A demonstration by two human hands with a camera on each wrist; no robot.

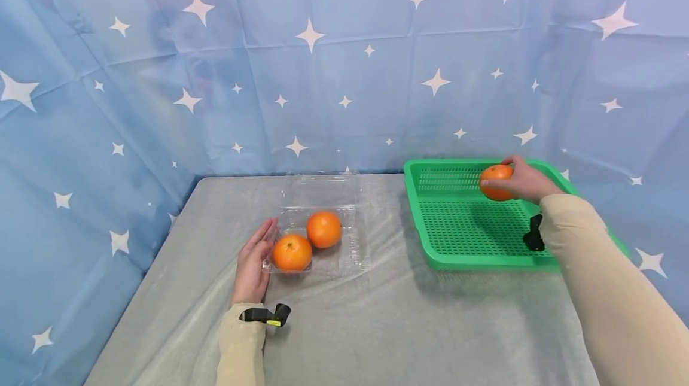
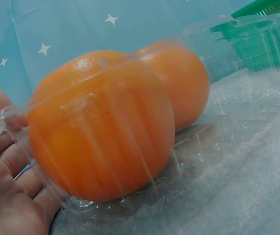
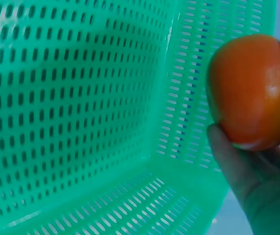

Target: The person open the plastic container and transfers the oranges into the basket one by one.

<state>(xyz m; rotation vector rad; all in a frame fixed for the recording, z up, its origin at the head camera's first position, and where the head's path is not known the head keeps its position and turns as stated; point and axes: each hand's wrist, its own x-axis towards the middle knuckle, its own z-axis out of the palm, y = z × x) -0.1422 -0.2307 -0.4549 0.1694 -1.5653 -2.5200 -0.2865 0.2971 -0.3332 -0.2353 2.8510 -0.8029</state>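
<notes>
My right hand (image 1: 521,181) grips an orange (image 1: 496,182) above the green plastic basket (image 1: 430,259); the right wrist view shows the fingers and thumb curled round that orange (image 3: 252,93). On the left, a clear plastic clamshell box (image 1: 352,254) stands with its lid raised at the back. Inside it, one orange (image 1: 292,253) sits at the front left and another orange (image 1: 324,229) just behind it to the right. Along the box's left wall rests my left hand (image 1: 253,266), its fingers extended, as the left wrist view shows beside the nearer orange (image 2: 100,132).
A grey cloth-covered table (image 1: 377,326) bears the box and the basket, with a gap between them. Behind it hangs a blue curtain (image 1: 344,75) with white stars. The basket's slotted floor (image 3: 71,98) shows no fruit on it in the right wrist view.
</notes>
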